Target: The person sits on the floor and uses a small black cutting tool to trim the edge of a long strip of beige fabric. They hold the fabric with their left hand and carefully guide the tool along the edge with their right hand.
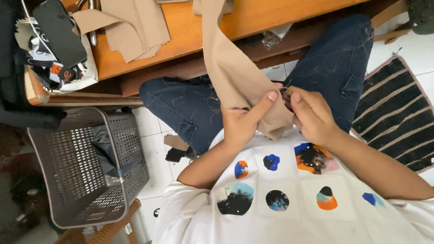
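A long strip of tan fabric (231, 66) hangs from the wooden table (267, 7) down into my lap. My left hand (245, 120) grips its lower end, thumb pressed on top of the cloth. My right hand (311, 116) pinches the same end from the right, fingers closed at the fabric's edge, where something small and dark shows between my fingertips. Both hands meet over my blue jeans (335, 64), just above my white printed shirt (292, 210).
More cut tan fabric pieces (132, 22) lie on the table. A black phone (59, 29) rests on a cluttered pile at left. A grey perforated plastic basket (89, 169) stands on the tiled floor; a dark striped mat (408, 116) lies at right.
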